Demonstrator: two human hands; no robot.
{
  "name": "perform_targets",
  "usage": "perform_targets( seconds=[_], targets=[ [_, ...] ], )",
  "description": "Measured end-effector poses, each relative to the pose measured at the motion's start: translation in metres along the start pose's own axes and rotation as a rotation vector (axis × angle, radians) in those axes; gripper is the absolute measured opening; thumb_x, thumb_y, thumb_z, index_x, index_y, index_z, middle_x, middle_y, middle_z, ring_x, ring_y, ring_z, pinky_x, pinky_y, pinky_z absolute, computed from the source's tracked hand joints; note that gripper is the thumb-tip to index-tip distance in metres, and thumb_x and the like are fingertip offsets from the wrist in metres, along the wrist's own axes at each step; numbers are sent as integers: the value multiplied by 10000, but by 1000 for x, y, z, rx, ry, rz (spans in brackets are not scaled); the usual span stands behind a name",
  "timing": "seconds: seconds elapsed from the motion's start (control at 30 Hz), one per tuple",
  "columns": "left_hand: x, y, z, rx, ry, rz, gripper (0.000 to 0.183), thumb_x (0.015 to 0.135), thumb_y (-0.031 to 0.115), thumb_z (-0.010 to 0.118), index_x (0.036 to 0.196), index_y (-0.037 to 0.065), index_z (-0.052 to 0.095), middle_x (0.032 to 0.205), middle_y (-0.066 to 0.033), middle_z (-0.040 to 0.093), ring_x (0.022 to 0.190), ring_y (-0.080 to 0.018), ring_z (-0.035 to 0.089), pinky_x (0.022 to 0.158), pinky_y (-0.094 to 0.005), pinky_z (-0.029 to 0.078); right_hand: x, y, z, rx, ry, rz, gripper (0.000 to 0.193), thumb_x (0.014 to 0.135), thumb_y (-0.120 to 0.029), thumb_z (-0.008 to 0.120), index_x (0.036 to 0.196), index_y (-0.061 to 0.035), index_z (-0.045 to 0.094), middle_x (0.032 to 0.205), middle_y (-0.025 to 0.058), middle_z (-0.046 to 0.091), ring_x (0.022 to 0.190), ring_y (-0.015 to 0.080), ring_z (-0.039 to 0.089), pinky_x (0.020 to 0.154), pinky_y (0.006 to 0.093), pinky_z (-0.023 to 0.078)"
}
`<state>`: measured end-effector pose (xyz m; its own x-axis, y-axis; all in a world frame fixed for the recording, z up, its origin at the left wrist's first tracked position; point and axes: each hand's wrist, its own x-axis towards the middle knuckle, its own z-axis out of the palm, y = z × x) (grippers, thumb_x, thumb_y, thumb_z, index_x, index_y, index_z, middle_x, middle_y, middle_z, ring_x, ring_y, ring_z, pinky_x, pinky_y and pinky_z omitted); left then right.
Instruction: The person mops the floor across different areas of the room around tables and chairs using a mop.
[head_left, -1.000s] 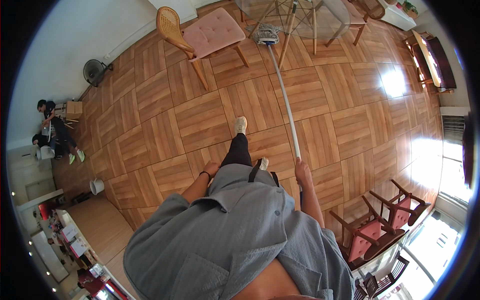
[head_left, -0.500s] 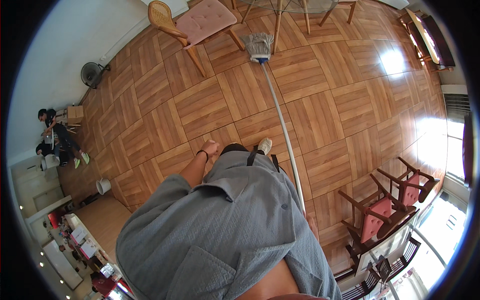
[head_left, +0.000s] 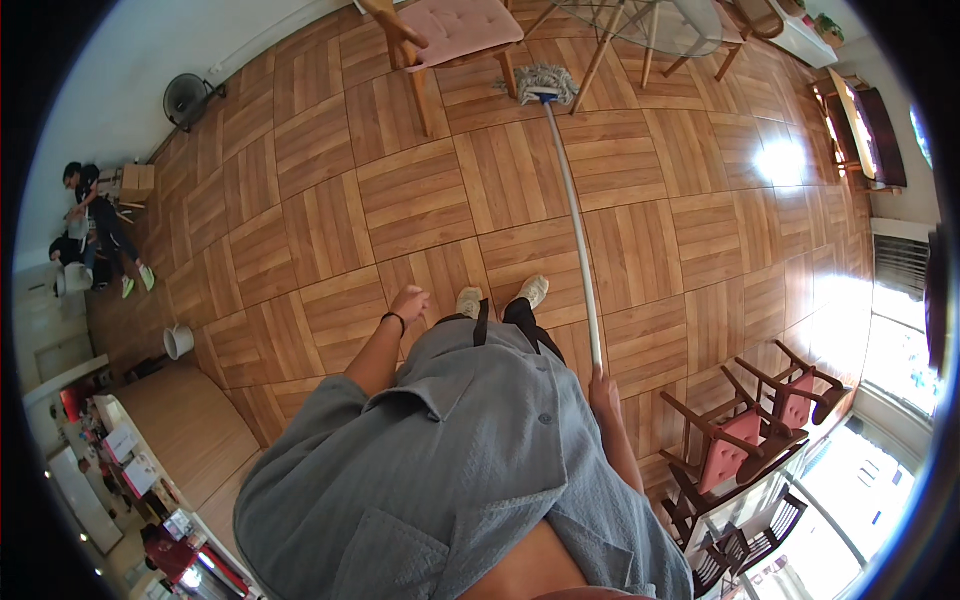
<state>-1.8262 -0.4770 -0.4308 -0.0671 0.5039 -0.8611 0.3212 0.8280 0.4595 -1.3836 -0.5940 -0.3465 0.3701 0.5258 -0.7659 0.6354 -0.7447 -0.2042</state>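
Observation:
A long-handled mop (head_left: 578,225) with a pale metal pole slants across the wooden floor from my right side to the far middle. Low on the pole, at its near end, my right hand (head_left: 604,394) is closed around it. The grey string mop head (head_left: 546,80) lies spread on the floor, joined to the pole by a blue clamp. It rests between a leg of the pink-cushioned chair (head_left: 455,32) and a leg of the glass-topped table (head_left: 665,22). My left hand (head_left: 407,303) hangs beside my body with nothing in it, its fingers loosely bent and slightly apart.
A black fan (head_left: 187,101) stands by the left wall, with a white bucket (head_left: 178,342) nearer me. Another person (head_left: 100,225) is at the far left by a cardboard box (head_left: 138,181). Upturned chairs (head_left: 730,450) rest on a table at the right; a wooden bench (head_left: 858,125) stands far right.
The mop head has shifted a little right, nearer the table leg, and its strings have bunched. My right hand has come further into view on the pole. My view has turned slightly, and both shoes now show.

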Motion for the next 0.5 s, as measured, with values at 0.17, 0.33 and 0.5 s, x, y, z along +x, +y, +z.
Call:
perform_targets(
  seconds=[0.17,0.33,0.5],
  targets=[
    [-32,-72,-38,-96,66,-187,264,875,261,521,988,23,537,828,-90,596,626,-152,549,530,-299,432,29,-97,-8,221,-86,12,647,938,-558,305,776,11,566,508,84,467,389,219,498,365,364,402],
    [-61,-111,-49,-74,105,-299,243,875,263,530,879,24,574,784,-86,586,603,-162,534,522,-292,409,51,-149,4,317,-86,20,628,921,-565,351,755,12,537,508,104,453,371,224,474,348,360,394],
    [-57,-134,-44,-167,156,-236,268,864,265,517,940,10,554,867,-126,603,619,-188,543,539,-328,437,34,-132,19,363,-3,52,602,926,-545,361,756,6,534,500,94,442,359,215,464,338,355,383]
  ],
)
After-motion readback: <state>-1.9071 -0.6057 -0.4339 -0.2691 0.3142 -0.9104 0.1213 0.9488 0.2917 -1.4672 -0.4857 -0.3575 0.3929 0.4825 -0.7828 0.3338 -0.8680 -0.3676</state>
